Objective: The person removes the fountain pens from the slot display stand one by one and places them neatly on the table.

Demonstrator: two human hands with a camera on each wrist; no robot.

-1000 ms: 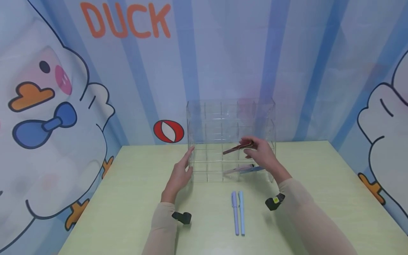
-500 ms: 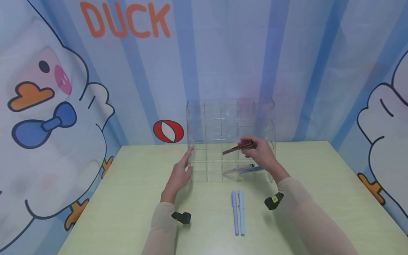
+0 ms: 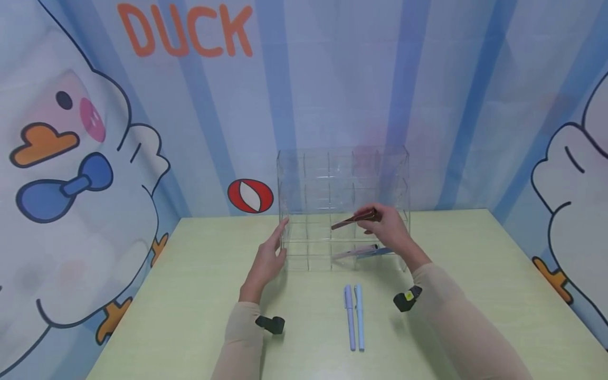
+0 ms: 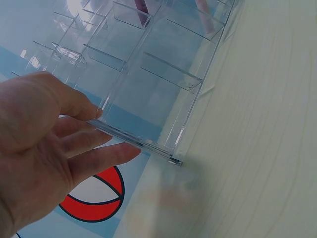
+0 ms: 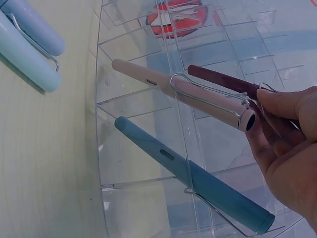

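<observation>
A clear acrylic pen organizer with rows of compartments stands at the table's far side. My left hand holds its left side panel, thumb inside and fingers outside in the left wrist view. With thumb and fingers my right hand pinches the clip end of a dark red fountain pen, whose other end points left into a compartment. In the row below, a pale pink fountain pen and a teal-blue one lie slanted, their clip ends toward the front right.
On the table, in front of the organizer, a lavender pen and a light blue pen lie side by side. Behind the organizer hangs a striped blue backdrop with duck drawings.
My right hand has shifted very slightly to the left at the dark red pen, which tilts almost the same. My left hand stays on the side panel.
</observation>
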